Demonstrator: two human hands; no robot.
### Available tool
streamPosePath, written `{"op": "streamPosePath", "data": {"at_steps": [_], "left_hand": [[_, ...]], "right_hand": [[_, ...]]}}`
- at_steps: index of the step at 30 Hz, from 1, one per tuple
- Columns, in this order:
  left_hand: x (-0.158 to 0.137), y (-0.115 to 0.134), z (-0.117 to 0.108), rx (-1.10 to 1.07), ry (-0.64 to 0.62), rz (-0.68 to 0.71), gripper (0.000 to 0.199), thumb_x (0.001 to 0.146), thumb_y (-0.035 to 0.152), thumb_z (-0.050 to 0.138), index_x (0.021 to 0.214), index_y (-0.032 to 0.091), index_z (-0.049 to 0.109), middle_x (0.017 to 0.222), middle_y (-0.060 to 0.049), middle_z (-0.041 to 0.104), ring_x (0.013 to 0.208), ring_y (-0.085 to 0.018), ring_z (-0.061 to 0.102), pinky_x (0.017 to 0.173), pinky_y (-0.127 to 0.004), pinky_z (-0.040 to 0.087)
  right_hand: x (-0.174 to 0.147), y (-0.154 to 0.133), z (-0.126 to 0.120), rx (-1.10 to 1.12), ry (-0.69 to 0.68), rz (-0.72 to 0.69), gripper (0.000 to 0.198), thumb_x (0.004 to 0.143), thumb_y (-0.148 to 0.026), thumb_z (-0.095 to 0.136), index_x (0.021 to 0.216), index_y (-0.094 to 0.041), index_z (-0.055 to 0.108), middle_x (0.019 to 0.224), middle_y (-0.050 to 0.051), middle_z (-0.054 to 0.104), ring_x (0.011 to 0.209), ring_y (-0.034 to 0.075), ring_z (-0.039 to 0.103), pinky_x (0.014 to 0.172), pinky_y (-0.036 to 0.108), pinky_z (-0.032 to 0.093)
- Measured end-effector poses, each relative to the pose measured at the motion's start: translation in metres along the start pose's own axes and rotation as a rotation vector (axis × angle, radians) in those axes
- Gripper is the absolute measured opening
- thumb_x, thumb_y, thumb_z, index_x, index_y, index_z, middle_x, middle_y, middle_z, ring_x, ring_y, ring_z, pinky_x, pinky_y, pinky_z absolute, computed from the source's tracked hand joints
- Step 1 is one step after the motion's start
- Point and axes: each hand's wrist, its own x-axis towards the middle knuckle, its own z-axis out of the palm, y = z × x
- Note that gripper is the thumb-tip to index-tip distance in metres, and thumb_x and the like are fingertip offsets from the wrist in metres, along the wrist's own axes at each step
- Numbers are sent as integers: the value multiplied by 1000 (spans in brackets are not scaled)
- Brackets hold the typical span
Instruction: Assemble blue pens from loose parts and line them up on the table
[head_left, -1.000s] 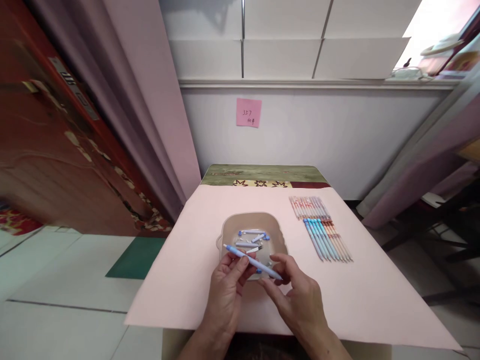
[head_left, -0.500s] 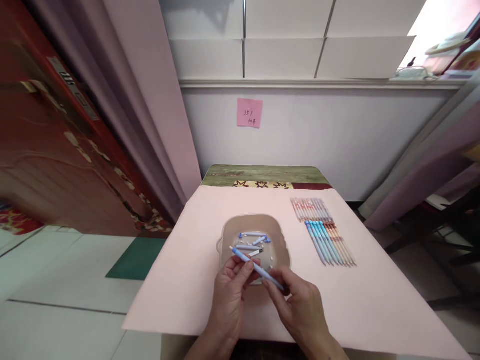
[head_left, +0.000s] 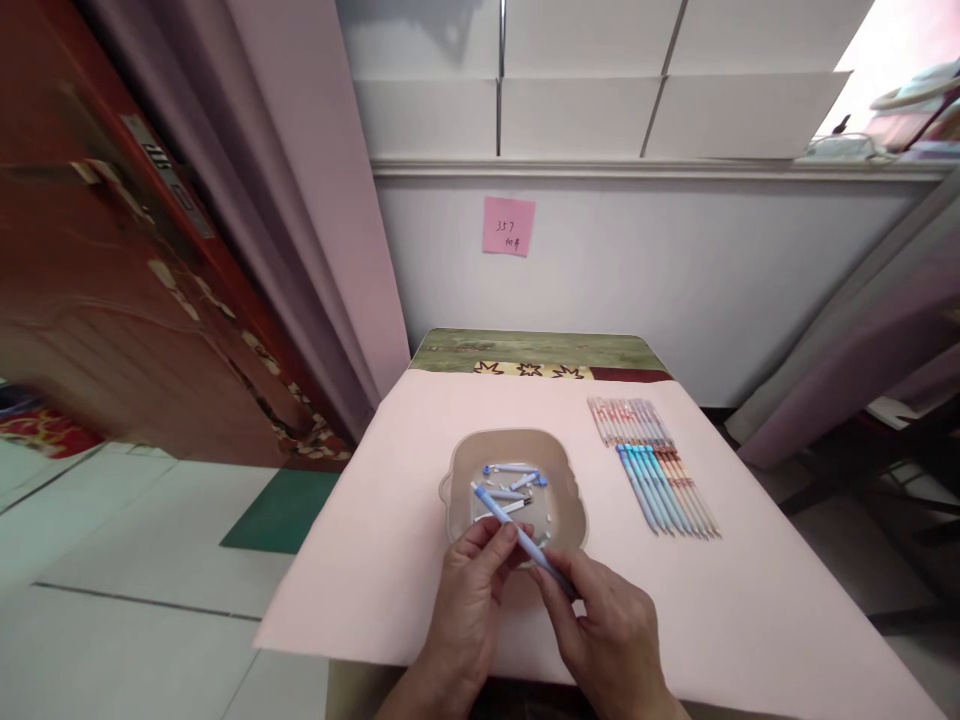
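A light blue pen [head_left: 526, 543] slants between my two hands over the near side of a beige plastic bin [head_left: 454, 470]. My left hand [head_left: 474, 590] pinches its middle between thumb and fingers, with the darker blue top end pointing up and away from me. At the lower end, my right hand [head_left: 607, 615] has its fingers closed round the barrel, hiding the tip. Inside the bin lie several blue and white pen parts [head_left: 513, 469] and small white bits.
To the right on the pink-covered table [head_left: 360, 560], blue pens [head_left: 651, 490] and brown-topped pens [head_left: 688, 495] lie side by side. Behind them is a row of patterned pens [head_left: 630, 420]. A pink note [head_left: 508, 226] is stuck to the wall beyond the table.
The view has shifted slightly, so the scene sits a little further right. Both hands keep their hold on the pen, which is tilted a bit more steeply.
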Motion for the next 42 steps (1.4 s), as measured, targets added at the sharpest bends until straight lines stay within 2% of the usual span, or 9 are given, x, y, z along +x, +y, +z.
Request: {"op": "streamPosePath", "data": {"at_steps": [3, 12, 15, 18, 23, 30, 35, 39, 42], "left_hand": [[0, 0, -2, 41, -17, 0, 17, 66, 25, 78, 74, 12, 71, 78, -8, 72, 75, -17, 65, 77, -29, 51], [-2, -2, -4, 83, -32, -1, 16, 68, 26, 77, 73, 13, 69, 77, -7, 72, 73, -16, 64, 76, -27, 49], [-2, -1, -1, 68, -6, 12, 17, 67, 26, 78, 71, 14, 67, 74, -6, 71, 71, -15, 64, 74, -27, 49], [-3, -2, 0, 73, 34, 32, 18, 66, 25, 79, 70, 15, 65, 71, -4, 70, 67, -14, 62, 70, -25, 49], [-4, -6, -3, 126, 29, 56, 16, 67, 25, 78, 73, 14, 67, 73, -4, 70, 69, -14, 63, 72, -25, 49], [-4, -1, -7, 217, -15, 47, 18, 69, 28, 76, 76, 13, 70, 75, -7, 71, 72, -16, 64, 76, -28, 49], [-3, -1, -2, 343, 26, 110, 19, 67, 31, 77, 73, 14, 69, 73, -5, 70, 70, -16, 62, 70, -26, 48], [8, 15, 5, 546, -118, 125, 20, 69, 35, 74, 70, 15, 69, 68, -4, 68, 66, -16, 60, 66, -25, 46], [34, 41, 5, 768, -147, 311, 20, 74, 36, 68, 79, 16, 71, 72, -5, 68, 69, -18, 60, 67, -26, 46]], "right_hand": [[-2, -2, -2, 101, -115, 139, 13, 89, -27, 56, 89, -19, 66, 71, 2, 70, 57, 14, 65, 55, 21, 44], [5, -1, -3, 790, -420, 851, 39, 82, -54, 59, 76, -16, 60, 55, 2, 62, 45, 12, 52, 45, 21, 43], [6, 0, -3, 793, -418, 822, 39, 81, -55, 60, 82, -15, 61, 58, 2, 62, 49, 12, 53, 49, 22, 44], [4, 0, -4, 579, -364, 699, 37, 78, -50, 66, 96, -18, 64, 68, 2, 66, 59, 14, 57, 57, 22, 45], [1, -2, -5, 382, -336, 574, 25, 81, -45, 64, 80, -20, 67, 69, 2, 67, 59, 14, 58, 57, 22, 44], [5, 0, -3, 663, -398, 704, 32, 80, -46, 64, 73, -15, 66, 62, 2, 62, 55, 12, 53, 52, 21, 42], [8, 0, -2, 604, -379, 658, 27, 77, -41, 68, 87, -16, 68, 64, 1, 64, 56, 12, 54, 53, 21, 42], [10, 6, -4, 631, -329, 674, 31, 81, -46, 63, 88, -16, 67, 65, 2, 65, 56, 13, 54, 51, 21, 41], [11, 19, -11, 684, -229, 768, 37, 82, -52, 60, 87, -15, 63, 64, 3, 63, 57, 14, 53, 52, 22, 41]]}}
